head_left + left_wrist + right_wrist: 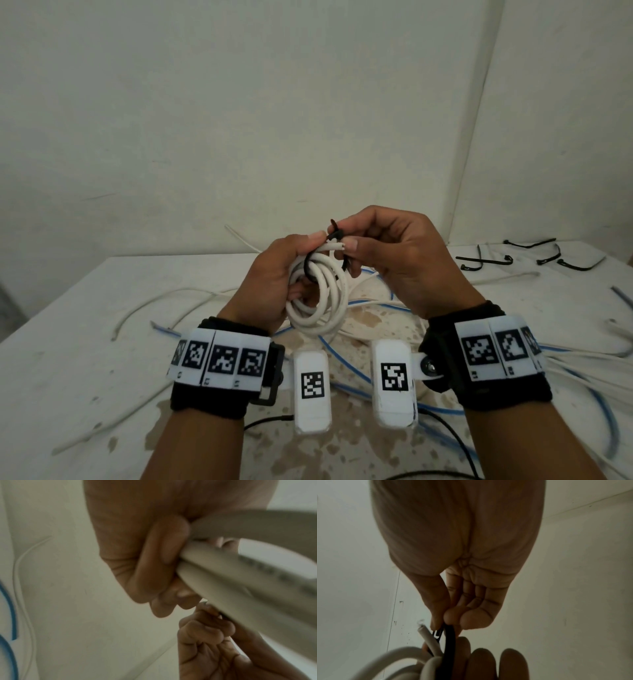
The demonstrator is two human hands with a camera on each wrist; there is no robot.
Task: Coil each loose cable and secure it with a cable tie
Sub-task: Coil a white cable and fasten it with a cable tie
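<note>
A white cable wound into a coil (320, 298) hangs above the table, gripped at its top left by my left hand (291, 270). A black cable tie (320, 260) loops around the coil's upper strands. My right hand (356, 246) pinches the tie's head near the cable's cut end (337, 245). In the left wrist view the curled fingers (154, 563) clamp the white strands (231, 566). The right wrist view shows thumb and fingers (450, 616) pinching the black tie (448, 642) beside the white cable end (428, 638).
Loose white cables (164, 301) and blue cables (349, 366) sprawl over the stained white table (68, 359). Several spare black cable ties (507, 260) lie at the back right. A thin black wire (445, 431) runs along the near edge. Walls close in behind and right.
</note>
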